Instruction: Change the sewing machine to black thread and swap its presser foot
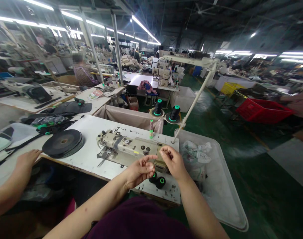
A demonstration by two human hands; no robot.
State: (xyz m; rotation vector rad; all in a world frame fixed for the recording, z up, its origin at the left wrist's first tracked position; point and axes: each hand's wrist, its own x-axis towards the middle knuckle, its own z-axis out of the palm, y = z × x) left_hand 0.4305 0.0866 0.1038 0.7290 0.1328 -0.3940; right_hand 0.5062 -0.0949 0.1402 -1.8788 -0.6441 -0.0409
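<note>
My left hand (pixel 139 171) and my right hand (pixel 173 162) are raised close together over the right end of a beige sewing machine (pixel 123 147) on a white table (pixel 91 159). Both hands have their fingers curled into a pinch; the left index finger points toward the right hand. What they pinch is too fine to make out. Two small black thread spools with green cores (pixel 158 180) lie on the table just below my hands.
Another person's hand (pixel 27 158) rests on the table edge at left, near a black tape roll (pixel 63 142). Two black thread cones (pixel 166 111) stand behind the machine. A white bin (pixel 223 196) with a plastic bag (pixel 195 154) is at right. A red basket (pixel 263 111) stands beyond.
</note>
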